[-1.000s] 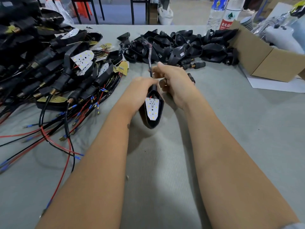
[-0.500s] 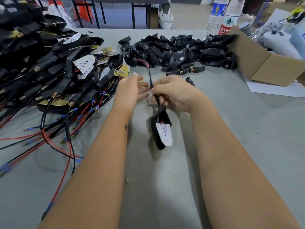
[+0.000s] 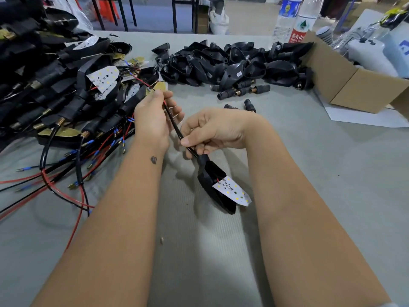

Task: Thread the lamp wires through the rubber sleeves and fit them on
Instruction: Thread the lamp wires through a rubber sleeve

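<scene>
A black lamp housing [image 3: 213, 187] with a white LED board [image 3: 232, 190] hangs low over the grey table, tilted right. Its black-sheathed wire [image 3: 174, 126] runs up and left from the housing. My right hand [image 3: 212, 131] pinches the sheathed wire just above the housing's neck. My left hand [image 3: 153, 116] holds the upper end of the sheath, where the red wire [image 3: 143, 82] comes out and leads off toward the left pile.
A heap of wired lamps [image 3: 55, 85] with red and black leads fills the left of the table. Empty black housings [image 3: 225, 63] are piled at the back, with loose rubber sleeves [image 3: 241, 91] in front. A cardboard box [image 3: 354, 85] and water bottles [image 3: 292, 18] stand right.
The lamp housing has dropped lower and swung right. My hands moved apart along the wire: the left went up and left, and the right slid down near the housing's neck.
</scene>
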`<state>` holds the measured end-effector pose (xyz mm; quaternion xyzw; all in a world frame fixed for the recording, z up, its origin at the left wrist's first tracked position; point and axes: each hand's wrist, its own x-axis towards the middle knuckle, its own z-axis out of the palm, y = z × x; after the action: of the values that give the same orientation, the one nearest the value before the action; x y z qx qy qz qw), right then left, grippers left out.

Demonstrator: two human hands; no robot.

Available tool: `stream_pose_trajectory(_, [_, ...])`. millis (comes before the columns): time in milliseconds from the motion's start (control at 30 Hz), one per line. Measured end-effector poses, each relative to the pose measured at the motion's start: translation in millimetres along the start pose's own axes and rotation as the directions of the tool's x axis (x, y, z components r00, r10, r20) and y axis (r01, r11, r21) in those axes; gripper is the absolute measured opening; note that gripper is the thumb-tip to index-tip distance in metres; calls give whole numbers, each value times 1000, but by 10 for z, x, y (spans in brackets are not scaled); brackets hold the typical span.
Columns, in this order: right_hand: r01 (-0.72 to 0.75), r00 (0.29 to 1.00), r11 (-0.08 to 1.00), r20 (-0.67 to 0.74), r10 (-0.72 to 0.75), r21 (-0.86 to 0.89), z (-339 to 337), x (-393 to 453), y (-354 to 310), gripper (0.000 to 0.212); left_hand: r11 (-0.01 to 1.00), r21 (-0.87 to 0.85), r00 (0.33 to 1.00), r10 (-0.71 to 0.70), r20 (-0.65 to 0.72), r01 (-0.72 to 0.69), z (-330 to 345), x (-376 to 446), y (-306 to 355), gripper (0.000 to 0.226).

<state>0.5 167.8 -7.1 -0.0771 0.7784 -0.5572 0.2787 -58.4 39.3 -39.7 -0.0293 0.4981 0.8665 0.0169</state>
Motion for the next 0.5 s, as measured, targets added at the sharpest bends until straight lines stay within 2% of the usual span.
stream_pose_trajectory(67, [6,999,1000,-32,-5,10,9,10,10,6,1000,-13,1000,-11,-19,11,-8,16,14,32])
stream_pose_trajectory(100, [28,995,1000,-100,-27,12,8,25,17,9,1000,-9,1000,-20,-23,20,-17,27,25,30])
stream_pose_trajectory(133, [66,972,998,-224,-66,-10,-3,49,30,14,999,8,999,-31,-22,31,-27,34,36,30])
stream_pose_trajectory(167, [103,914,992,-388,-121,-68,-16,76,45,18,998,37,999,-45,-13,45,-34,38,46,30])
stream_pose_trajectory(200, [115,809,981,-559,-185,-158,-35,105,67,20,996,73,998,-58,2,58,-39,35,55,30])
stream_pose_trajectory(267, [23,517,948,-808,-282,-316,-86,153,132,15,984,173,998,-54,18,50,-35,15,59,29])
stream_pose_trajectory(300, [-69,406,931,-863,-301,-358,-113,160,175,13,972,235,999,-24,21,18,-26,3,53,26])
stream_pose_trajectory(333, [-170,349,909,-886,-306,-381,-142,156,223,17,957,288,1000,14,26,-21,-17,-12,46,22])
stream_pose_trajectory(367, [-259,340,881,-891,-300,-396,-178,151,275,24,944,325,998,46,31,-53,-10,-23,37,20])
stream_pose_trajectory(433, [-413,377,800,-881,-284,-435,-227,139,347,33,930,358,997,64,53,-79,-6,-26,17,22])
stream_pose_trajectory(500, [-489,396,732,-869,-298,-474,-233,138,374,35,898,432,995,48,88,-82,-16,-15,0,25])
